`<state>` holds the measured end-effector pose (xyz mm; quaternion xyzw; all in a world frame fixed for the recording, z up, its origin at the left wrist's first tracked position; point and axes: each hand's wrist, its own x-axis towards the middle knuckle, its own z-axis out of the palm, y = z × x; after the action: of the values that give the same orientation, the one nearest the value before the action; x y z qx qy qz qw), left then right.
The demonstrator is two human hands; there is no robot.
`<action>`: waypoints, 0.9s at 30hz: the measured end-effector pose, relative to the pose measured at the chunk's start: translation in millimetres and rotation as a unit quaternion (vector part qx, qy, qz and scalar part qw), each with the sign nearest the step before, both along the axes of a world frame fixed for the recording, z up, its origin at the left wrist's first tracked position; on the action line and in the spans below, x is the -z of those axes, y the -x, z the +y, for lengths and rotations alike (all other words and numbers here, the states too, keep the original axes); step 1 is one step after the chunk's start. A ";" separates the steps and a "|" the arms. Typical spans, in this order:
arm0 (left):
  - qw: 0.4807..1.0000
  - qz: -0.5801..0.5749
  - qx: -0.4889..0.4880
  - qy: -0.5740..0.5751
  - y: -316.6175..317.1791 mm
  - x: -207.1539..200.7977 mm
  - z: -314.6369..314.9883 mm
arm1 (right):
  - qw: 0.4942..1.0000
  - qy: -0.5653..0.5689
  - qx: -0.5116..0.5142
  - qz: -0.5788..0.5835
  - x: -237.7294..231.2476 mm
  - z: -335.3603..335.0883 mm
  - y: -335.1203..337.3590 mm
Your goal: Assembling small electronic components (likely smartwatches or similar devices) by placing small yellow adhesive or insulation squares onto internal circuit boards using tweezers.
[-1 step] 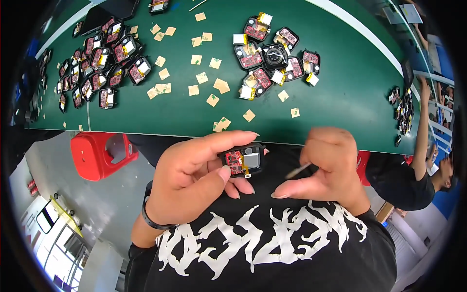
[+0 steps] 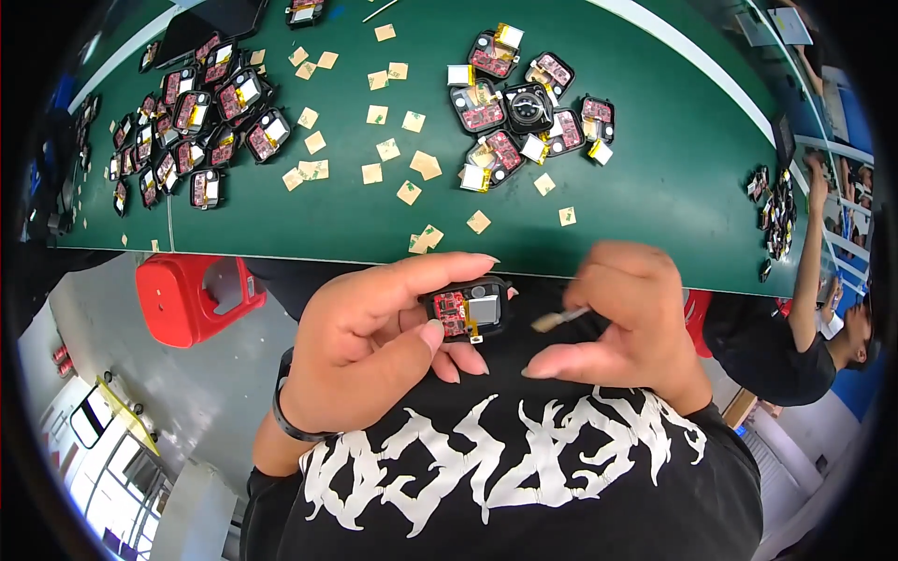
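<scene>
Just below the table's near edge, my left hand (image 2: 374,341) grips an open smartwatch case (image 2: 468,310) by its sides. A red circuit board fills the left part of the black case, a silver battery lies at the right, and a small yellow flex strip runs down between them. My right hand (image 2: 631,313) is a little to the right, apart from the case. Its curled index finger hides one end of a small tan-and-whitish piece (image 2: 558,320), slightly blurred, whose kind I cannot make out. The thumb points left below it.
On the green table (image 2: 327,220) lie many tan paper squares (image 2: 409,192). Opened watch cases form a pile (image 2: 192,112) at the left and a cluster (image 2: 500,154) ahead. A red stool (image 2: 178,299) stands left; another person (image 2: 776,351) sits at the right.
The tan piece in my right hand has tipped slightly up and left and shows more of its width. The left hand and the watch case are nearly still.
</scene>
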<state>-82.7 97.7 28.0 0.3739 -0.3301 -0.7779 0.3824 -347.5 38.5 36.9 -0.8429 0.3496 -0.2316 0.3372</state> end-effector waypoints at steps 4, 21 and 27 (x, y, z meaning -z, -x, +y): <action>1.000 -0.013 0.004 0.002 2.4 -2.2 -0.5 | 1.000 -0.023 -0.001 -0.014 11.2 8.5 0.8; 0.999 -0.038 -0.034 -0.013 8.8 -0.7 1.2 | 0.987 0.132 -0.087 0.031 -9.0 4.7 0.4; 0.996 -0.082 -0.025 -0.004 10.4 -3.6 1.4 | 0.961 0.239 -0.126 0.054 -13.6 -1.5 -4.2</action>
<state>-93.1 99.1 31.7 0.4460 -0.3476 -0.7360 0.3722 -343.4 37.0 50.4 -0.9473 0.1930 -0.2181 0.1332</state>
